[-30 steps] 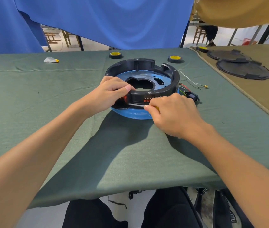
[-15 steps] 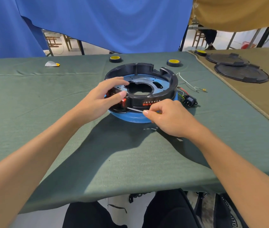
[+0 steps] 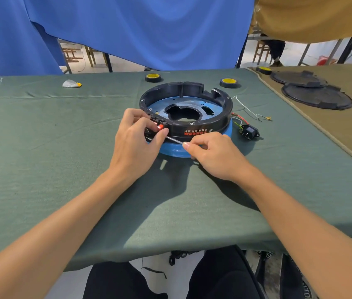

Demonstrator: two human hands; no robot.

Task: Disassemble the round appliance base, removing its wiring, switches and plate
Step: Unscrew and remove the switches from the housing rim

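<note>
The round appliance base (image 3: pixel 214 124) is set near the middle of the green table cloth (image 3: pixel 63 147), black ring above and blue rim below. A blue plate (image 3: pixel 160 104) with a large cut-out is seen inside the ring. At the near-left wall a red switch (image 3: pixel 160 126) is pinched between the thumb and curled fingers of the left hand (image 3: pixel 136 143). A slim metal tool (image 3: pixel 174 140) is gripped in the right hand (image 3: pixel 216 156), its tip laid just under the switch and its handle hidden. Coloured wires (image 3: pixel 238 120) are trailed from the base's right side to a black socket (image 3: pixel 249 131) just beside it. Two tape rolls (image 3: pixel 153 77) are placed behind the base, and black round covers (image 3: pixel 317 98) are laid on the tan cloth at the right.
</note>
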